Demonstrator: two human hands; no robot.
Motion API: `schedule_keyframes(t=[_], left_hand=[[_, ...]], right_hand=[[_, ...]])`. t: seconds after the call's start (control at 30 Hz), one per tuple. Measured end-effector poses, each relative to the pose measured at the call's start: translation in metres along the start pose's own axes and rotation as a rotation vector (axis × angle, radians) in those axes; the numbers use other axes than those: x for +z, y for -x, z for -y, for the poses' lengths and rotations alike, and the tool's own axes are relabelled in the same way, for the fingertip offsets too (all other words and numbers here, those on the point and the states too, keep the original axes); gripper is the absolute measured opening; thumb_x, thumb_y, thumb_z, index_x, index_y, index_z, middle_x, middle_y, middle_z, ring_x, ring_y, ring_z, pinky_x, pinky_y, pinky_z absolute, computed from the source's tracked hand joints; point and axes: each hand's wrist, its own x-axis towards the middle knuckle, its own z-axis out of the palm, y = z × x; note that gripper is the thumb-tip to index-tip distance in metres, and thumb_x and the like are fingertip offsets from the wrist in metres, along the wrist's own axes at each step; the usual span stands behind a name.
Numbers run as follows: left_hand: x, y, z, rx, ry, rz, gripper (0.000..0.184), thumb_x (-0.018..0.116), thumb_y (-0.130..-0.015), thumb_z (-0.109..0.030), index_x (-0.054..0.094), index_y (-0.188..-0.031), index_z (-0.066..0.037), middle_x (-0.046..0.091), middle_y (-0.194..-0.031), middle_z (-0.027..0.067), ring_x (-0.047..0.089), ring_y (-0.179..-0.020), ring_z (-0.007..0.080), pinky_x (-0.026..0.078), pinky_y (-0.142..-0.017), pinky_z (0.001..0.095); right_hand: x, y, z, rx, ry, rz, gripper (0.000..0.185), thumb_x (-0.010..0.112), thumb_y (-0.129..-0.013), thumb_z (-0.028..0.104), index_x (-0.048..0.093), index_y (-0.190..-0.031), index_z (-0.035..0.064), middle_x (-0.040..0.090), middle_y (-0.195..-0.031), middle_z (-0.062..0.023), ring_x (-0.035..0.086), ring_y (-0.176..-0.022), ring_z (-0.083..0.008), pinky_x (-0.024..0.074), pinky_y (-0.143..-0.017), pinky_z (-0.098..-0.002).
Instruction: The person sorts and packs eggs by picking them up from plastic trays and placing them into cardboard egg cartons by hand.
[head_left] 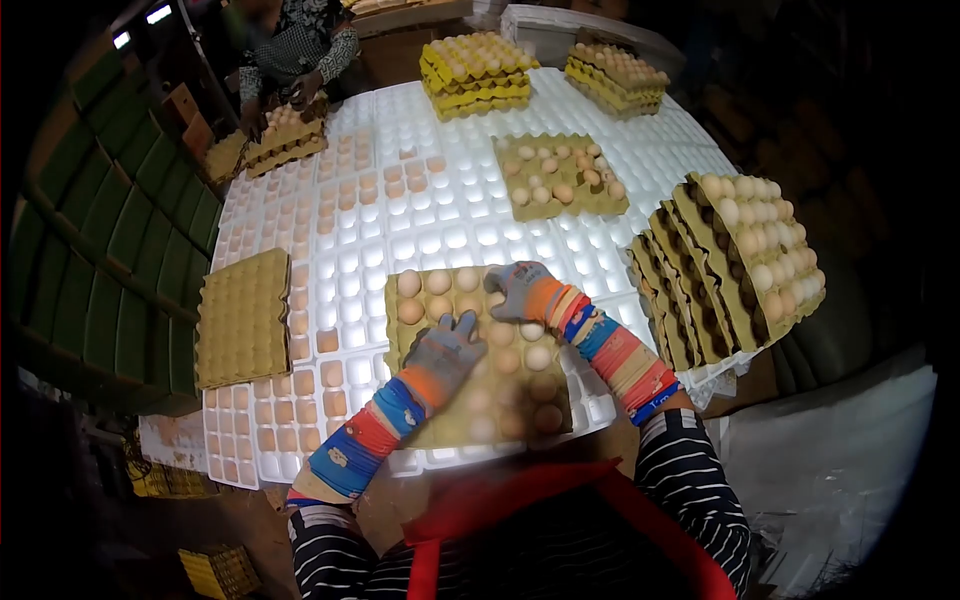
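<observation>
A pulp egg tray (425,430) with light and brownish eggs (502,333) lies in front of me at the near edge of the lit table. My left hand (445,352), in a grey and orange glove, rests low over its left half, fingers apart and reaching forward; whatever is under the palm is hidden. Over the tray's far edge, my gloved right hand (522,290) has its fingers curled around an egg (496,299), which is partly covered. Patterned sleeves cover both forearms. Shadow falls across the tray's near right part.
White moulded trays (345,290) cover the table, several of their left cells holding eggs. An upside-down pulp tray (243,318) lies left. A part-filled tray (562,178) sits beyond. Stacked egg trays (735,265) stand right, yellow stacks (477,75) behind. Another person's hands (300,92) work at far left.
</observation>
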Motion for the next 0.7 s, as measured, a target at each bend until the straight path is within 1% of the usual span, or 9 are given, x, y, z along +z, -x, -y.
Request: schedule_keyframes(t=[0.07,0.1,0.23,0.33,0.4,0.43,0.53,0.63,0.7], left_hand=[[0.001,-0.005,0.001,0.091,-0.010,0.015,0.013,0.054,-0.077,-0.013,0.059,-0.088,-0.008,0.052,-0.106,0.0116,0.055,-0.092,0.0293,0.051,-0.066,0.0379],[0.009,-0.005,0.001,0.111,-0.107,0.050,0.019,0.052,-0.083,-0.017,0.067,-0.095,-0.017,0.050,-0.111,0.0093,0.053,-0.094,0.0281,0.051,-0.069,0.0353],[0.015,-0.009,-0.005,0.134,-0.100,-0.008,0.017,0.053,-0.082,-0.021,0.068,-0.087,-0.013,0.050,-0.111,0.0080,0.052,-0.096,0.0278,0.051,-0.069,0.0353],[0.058,-0.012,0.001,0.035,0.041,-0.127,0.018,0.053,-0.082,-0.022,0.068,-0.086,-0.014,0.050,-0.112,0.0067,0.050,-0.098,0.0272,0.050,-0.070,0.0352],[0.018,-0.008,-0.003,0.143,-0.076,-0.053,0.018,0.053,-0.082,-0.021,0.068,-0.088,-0.014,0.049,-0.113,0.0067,0.049,-0.099,0.0270,0.050,-0.071,0.0354],[0.005,-0.006,-0.005,0.200,-0.132,-0.012,0.018,0.053,-0.081,-0.021,0.068,-0.088,-0.015,0.048,-0.113,0.0067,0.049,-0.099,0.0269,0.049,-0.072,0.0354],[0.010,-0.006,-0.005,0.240,-0.125,-0.032,0.018,0.052,-0.081,-0.020,0.067,-0.090,-0.015,0.048,-0.114,0.0065,0.049,-0.100,0.0268,0.049,-0.073,0.0355],[0.024,-0.011,0.001,0.144,-0.007,0.033,0.017,0.055,-0.082,-0.022,0.068,-0.091,-0.017,0.048,-0.114,0.0066,0.049,-0.101,0.0274,0.049,-0.074,0.0356],[0.018,-0.004,0.004,0.071,0.064,0.029,0.018,0.061,-0.077,-0.024,0.067,-0.092,-0.017,0.048,-0.114,0.0075,0.049,-0.102,0.0284,0.049,-0.076,0.0360]], right_hand=[[-0.004,0.002,-0.018,0.031,-0.342,0.005,0.050,0.074,-0.065,0.032,0.062,-0.107,0.0067,0.066,-0.097,-0.0076,0.062,-0.087,-0.0202,0.0490,-0.079,-0.0316],[-0.001,0.007,-0.022,0.036,-0.560,-0.007,0.052,0.070,-0.065,0.040,0.064,-0.104,0.0066,0.066,-0.098,-0.0124,0.064,-0.087,-0.0278,0.0491,-0.082,-0.0355],[0.004,0.020,-0.019,-0.131,-0.206,-0.099,0.051,0.069,-0.071,0.037,0.062,-0.107,0.0019,0.066,-0.101,-0.0116,0.063,-0.088,-0.0200,0.0508,-0.077,-0.0303],[0.010,0.029,-0.025,-0.090,-0.932,-0.104,0.043,0.067,-0.077,0.029,0.061,-0.110,0.0008,0.066,-0.101,-0.0077,0.061,-0.084,-0.0147,0.0507,-0.069,-0.0258],[-0.002,0.052,-0.019,0.096,-1.463,-0.096,0.037,0.063,-0.080,0.018,0.060,-0.114,0.0025,0.065,-0.102,-0.0052,0.060,-0.080,-0.0115,0.0490,-0.060,-0.0240],[-0.009,0.065,-0.014,-0.062,-1.172,-0.199,0.036,0.060,-0.080,0.010,0.059,-0.115,0.0023,0.064,-0.096,-0.0054,0.058,-0.074,-0.0096,0.0463,-0.054,-0.0228],[0.001,0.080,-0.002,-0.021,-1.300,-0.313,0.031,0.054,-0.085,0.009,0.058,-0.115,0.0032,0.060,-0.085,-0.0027,0.055,-0.068,-0.0102,0.0450,-0.054,-0.0227],[0.012,0.077,0.004,0.075,-1.475,-0.332,0.021,0.053,-0.088,0.014,0.060,-0.106,0.0035,0.059,-0.082,-0.0037,0.053,-0.065,-0.0106,0.0434,-0.051,-0.0236],[0.027,0.074,-0.016,-0.053,-1.941,-0.084,0.024,0.058,-0.086,0.021,0.059,-0.101,0.0018,0.058,-0.078,-0.0033,0.054,-0.063,-0.0116,0.0447,-0.052,-0.0245]])
